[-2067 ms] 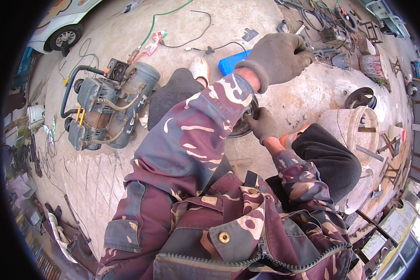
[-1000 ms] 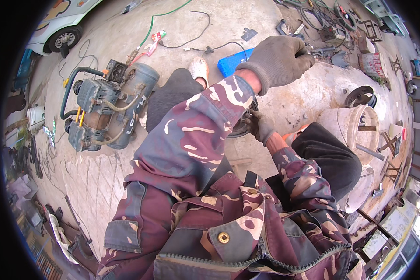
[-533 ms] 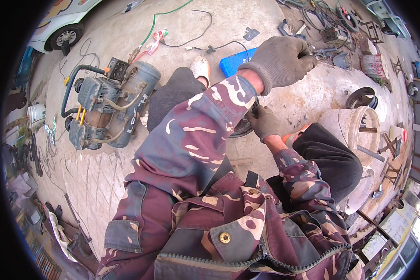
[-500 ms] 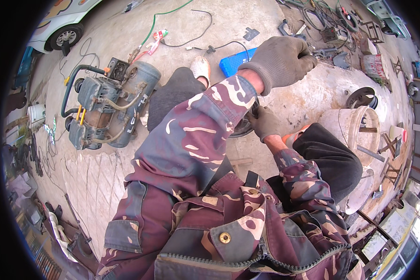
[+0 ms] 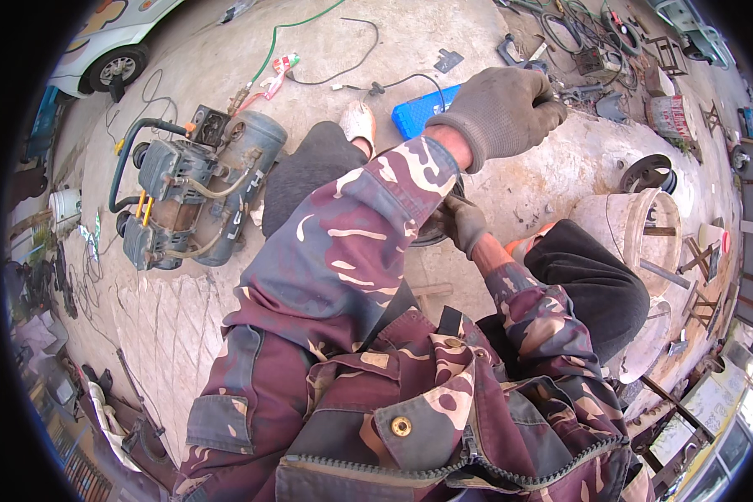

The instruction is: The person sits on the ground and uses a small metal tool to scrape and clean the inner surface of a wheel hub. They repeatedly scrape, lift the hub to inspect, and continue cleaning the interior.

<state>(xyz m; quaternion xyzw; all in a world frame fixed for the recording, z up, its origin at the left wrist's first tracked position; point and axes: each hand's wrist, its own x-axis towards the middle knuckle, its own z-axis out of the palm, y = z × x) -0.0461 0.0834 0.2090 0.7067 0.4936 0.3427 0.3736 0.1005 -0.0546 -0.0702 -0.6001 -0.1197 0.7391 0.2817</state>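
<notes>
My left hand [image 5: 510, 113], in a grey glove, is raised across the middle over the dark round wheel part [image 5: 429, 236], its fingers curled downward; what they hold, if anything, is hidden. My right hand [image 5: 463, 224], also gloved, reaches into that wheel part from the lower right, its fingers bent and partly covered by my left forearm; I cannot make out what they grip. The wheel part lies on the ground between my legs, mostly hidden by my left arm. A blue plastic case [image 5: 410, 113] lies just beyond my left hand.
An air compressor [image 5: 188, 192] with hoses stands at left, a white vehicle [image 5: 100, 33] behind it. At right are a large pale bucket [image 5: 607, 234], a dark rim [image 5: 644, 176] and a dented drum [image 5: 669, 119]. Coiled cables [image 5: 560, 33] and metal tools crowd the back right.
My right hand has turned and shifted slightly further under my left forearm at the wheel part since half a second ago. My left hand stays almost where it was.
</notes>
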